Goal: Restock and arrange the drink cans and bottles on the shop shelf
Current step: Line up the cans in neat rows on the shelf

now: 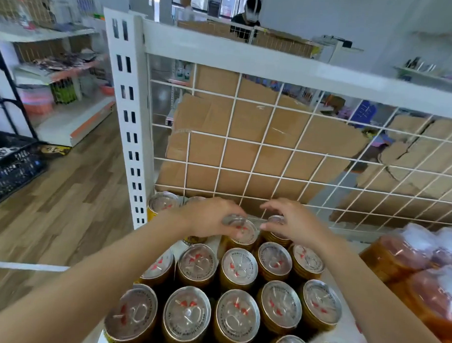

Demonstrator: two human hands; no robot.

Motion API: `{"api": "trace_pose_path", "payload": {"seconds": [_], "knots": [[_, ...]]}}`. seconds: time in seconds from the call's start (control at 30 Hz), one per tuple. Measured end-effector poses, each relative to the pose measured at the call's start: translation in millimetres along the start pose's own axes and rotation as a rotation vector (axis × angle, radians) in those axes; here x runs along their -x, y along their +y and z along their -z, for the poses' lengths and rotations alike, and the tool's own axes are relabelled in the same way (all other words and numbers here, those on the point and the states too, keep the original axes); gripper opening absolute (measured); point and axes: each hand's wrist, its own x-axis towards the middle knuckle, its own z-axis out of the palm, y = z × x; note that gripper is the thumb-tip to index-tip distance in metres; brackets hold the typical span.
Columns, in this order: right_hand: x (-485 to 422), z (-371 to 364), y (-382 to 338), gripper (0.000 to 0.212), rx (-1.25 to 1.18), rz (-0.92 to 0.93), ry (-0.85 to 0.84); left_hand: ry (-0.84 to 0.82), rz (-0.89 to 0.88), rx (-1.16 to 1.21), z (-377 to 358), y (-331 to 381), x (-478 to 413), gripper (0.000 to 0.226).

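White shelf point(250, 55) holds gold cans point(236, 319); wire grid back point(262, 141); wood floor point(63, 203).

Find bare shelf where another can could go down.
Bare shelf at the back right, between the wire grid, the wrapped bottle packs and the rear can gripped by the right hand. A narrow gap lies left of the nearer can gripped by the left hand. The front cans stand packed: no room.

Bright, soft blur, fisheye edges.
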Motion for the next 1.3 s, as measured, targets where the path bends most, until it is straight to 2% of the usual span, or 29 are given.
{"api": "trace_pose_path", "payload": {"seconds": [0.1, 0.27, 0.5, 0.73, 1.03, 1.17, 1.3], "knots": [[4, -1, 12, 0.054, 0.036, -0.067, -0.026, -0.11, 0.023, 0.058, -5, 4, -15, 0.061], [2, -5, 14, 0.054, -0.022, -0.105, -0.002, -0.141, 0.001, 0.08, -2, 5, -16, 0.06], [-8, -10, 0, 0.051, -0.116, 0.0, 0.035, -0.089, -0.006, -0.04, 4, -6, -13, 0.055], [-10, -16, 1, 0.048, -0.252, 0.057, 0.039, -0.027, 0.009, -0.061, 2, -14, -9, 0.06], [-3, -20, -1, 0.054, -0.175, -0.043, 0.158, 0.099, 0.041, -0.117, -7, -17, -13, 0.059], [7, -14, -2, 0.042, -0.142, -0.067, 0.211, 0.125, 0.042, -0.129, -10, -18, -11, 0.055], [24, -7, -4, 0.025, -0.154, -0.057, 0.167, 0.194, -0.01, -0.112, -10, -12, -3, 0.048]]}}
